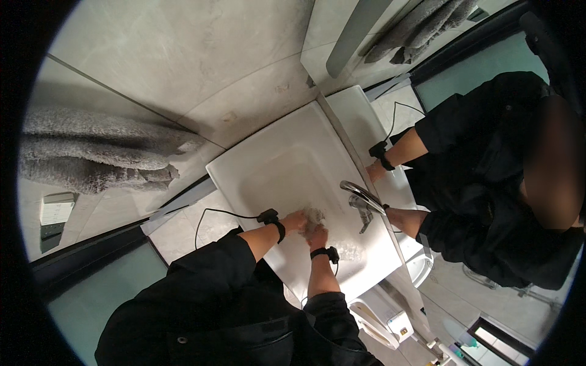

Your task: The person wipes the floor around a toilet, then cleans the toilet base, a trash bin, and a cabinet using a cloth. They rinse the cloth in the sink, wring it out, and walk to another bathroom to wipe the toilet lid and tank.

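Both of my hands are low in a white ceramic washbasin (pixel 270 151), close together in splashing water (pixel 313 215). My left hand (pixel 294 221) is on the left of the splash, its fingers blurred by the water. My right hand (pixel 317 237) is nearer to me, with its fingers curled toward the left hand. Whether anything lies between them is hidden by the splash. Each wrist wears a black strap with a small black device (pixel 268 216) and a cable. A chrome faucet (pixel 362 201) stands at the basin's mirror side, beyond my hands.
A wall mirror (pixel 425 183) beyond the basin reflects my arms and dark clothing. A grey towel (pixel 100 151) hangs at left above a frosted glass panel (pixel 110 293). A black cable (pixel 200 224) loops from my left wrist. A white toilet (pixel 373 322) stands beside the basin.
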`<state>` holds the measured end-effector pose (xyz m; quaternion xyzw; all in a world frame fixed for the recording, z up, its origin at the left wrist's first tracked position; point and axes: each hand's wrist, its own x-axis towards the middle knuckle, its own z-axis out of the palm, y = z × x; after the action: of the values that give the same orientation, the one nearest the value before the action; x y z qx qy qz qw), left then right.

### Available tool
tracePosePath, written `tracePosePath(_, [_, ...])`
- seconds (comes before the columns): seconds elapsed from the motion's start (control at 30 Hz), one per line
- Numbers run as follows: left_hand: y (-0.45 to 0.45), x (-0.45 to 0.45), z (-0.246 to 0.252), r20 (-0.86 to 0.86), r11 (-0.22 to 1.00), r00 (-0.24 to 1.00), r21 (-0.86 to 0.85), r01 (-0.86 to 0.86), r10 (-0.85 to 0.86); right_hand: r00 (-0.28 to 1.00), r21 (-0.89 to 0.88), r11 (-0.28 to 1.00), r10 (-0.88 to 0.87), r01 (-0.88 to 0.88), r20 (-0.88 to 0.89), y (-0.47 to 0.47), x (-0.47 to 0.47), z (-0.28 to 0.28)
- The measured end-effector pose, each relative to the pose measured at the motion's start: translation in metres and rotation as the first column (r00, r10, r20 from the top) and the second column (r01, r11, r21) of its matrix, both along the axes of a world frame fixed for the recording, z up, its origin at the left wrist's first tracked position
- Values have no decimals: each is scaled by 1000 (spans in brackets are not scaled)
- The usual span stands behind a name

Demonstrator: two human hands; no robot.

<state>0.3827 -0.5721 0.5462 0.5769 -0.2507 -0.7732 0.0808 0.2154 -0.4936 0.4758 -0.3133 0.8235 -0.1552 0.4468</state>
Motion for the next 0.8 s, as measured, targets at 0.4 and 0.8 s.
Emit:
tracePosePath(0.4, [0, -24, -76, 109, 664, 913, -653, 364, -393, 970, -607, 765, -96, 217, 225, -11, 80, 114])
tracePosePath(0.8, [8, -22, -44, -8, 980, 998, -191, 56, -59, 641, 16, 844, -420, 536, 642, -19, 48, 85])
